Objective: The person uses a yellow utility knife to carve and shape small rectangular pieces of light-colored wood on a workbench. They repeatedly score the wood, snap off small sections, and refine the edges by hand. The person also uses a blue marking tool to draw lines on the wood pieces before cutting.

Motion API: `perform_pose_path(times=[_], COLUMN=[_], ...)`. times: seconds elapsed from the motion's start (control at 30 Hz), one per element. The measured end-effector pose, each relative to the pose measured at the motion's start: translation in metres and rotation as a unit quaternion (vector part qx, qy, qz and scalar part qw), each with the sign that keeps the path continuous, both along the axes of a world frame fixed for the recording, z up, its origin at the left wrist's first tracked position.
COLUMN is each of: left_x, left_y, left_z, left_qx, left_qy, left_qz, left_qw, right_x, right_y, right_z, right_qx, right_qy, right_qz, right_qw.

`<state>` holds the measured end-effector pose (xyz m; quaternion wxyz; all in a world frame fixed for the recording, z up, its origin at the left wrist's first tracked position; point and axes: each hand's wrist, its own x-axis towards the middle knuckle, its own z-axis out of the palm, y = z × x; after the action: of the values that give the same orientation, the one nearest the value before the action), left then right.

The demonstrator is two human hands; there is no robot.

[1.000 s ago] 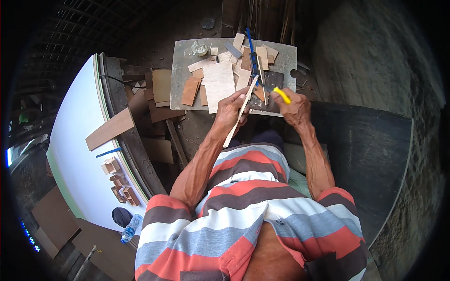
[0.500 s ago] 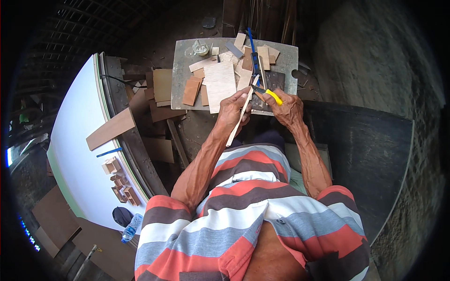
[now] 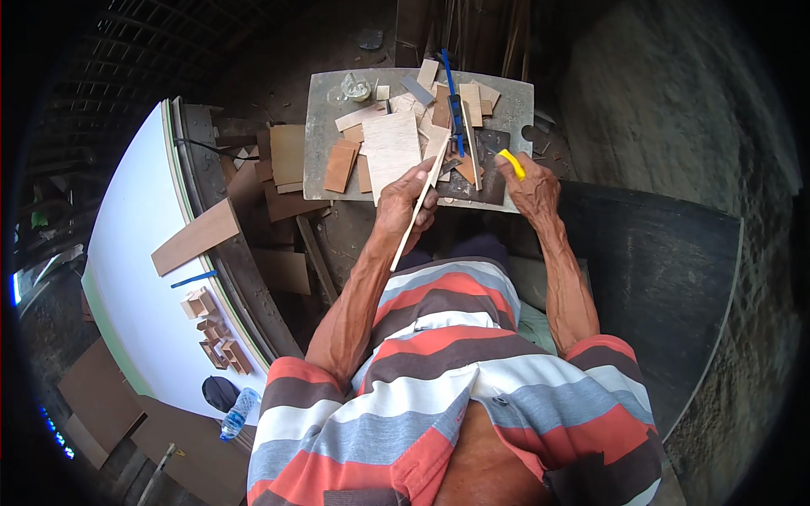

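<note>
My left hand (image 3: 403, 207) is closed around a thin, pale wood strip (image 3: 410, 232), which slants from over the small worktable (image 3: 325, 110) down toward my lap. A yellow-handled utility knife (image 3: 512, 164) is in my closed right hand (image 3: 535, 191), apart from the strip and to its right. The knife's blade is hard to make out against a dark plate (image 3: 493, 179) beneath it. Beyond my hands, a pale thin wood sheet (image 3: 391, 143), several brown wood pieces (image 3: 341, 166) and a long blue tool with a dark middle (image 3: 455, 111) lie on the worktable.
A clear cup (image 3: 355, 87) stands at the worktable's far left. Left of me, a white board (image 3: 139, 228) bears a brown plank (image 3: 197, 237), small wooden boxes (image 3: 224, 347), a dark cap (image 3: 219, 392) and a plastic bottle (image 3: 240, 413). A dark panel (image 3: 650, 270) is at right.
My right hand has moved right with the knife, away from the strip. My left hand has shifted slightly left and nearer, and the strip has moved along with it.
</note>
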<state>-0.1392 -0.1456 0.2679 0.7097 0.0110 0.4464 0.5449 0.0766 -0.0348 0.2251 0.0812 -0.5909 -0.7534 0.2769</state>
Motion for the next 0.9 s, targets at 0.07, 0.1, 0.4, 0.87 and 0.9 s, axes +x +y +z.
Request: perform_pose_path(times=[0.07,0.1,0.4,0.87,0.9], left_x=[-0.002,-0.004,-0.027,-0.049,-0.049], left_y=[0.002,0.003,-0.010,-0.035,-0.035], left_z=[-0.003,-0.006,-0.027,-0.068,-0.070], left_qx=[-0.008,-0.001,-0.045,-0.081,-0.081], left_qy=[0.015,0.038,0.160,0.143,0.139], left_qz=[0.009,0.007,-0.050,0.023,0.032], left_qw=[1.000,0.999,0.985,0.986,0.986], right_x=[-0.004,-0.004,-0.024,-0.086,-0.093], right_y=[-0.004,-0.006,-0.015,-0.023,-0.021], right_z=[-0.001,-0.014,-0.038,-0.098,-0.101], right_qx=[-0.014,-0.035,-0.381,-0.256,-0.220], right_qy=[0.090,0.161,0.397,0.205,0.164], right_qz=[0.010,-0.001,-0.138,-0.063,-0.047], right_qw=[0.996,0.986,0.824,0.943,0.961])
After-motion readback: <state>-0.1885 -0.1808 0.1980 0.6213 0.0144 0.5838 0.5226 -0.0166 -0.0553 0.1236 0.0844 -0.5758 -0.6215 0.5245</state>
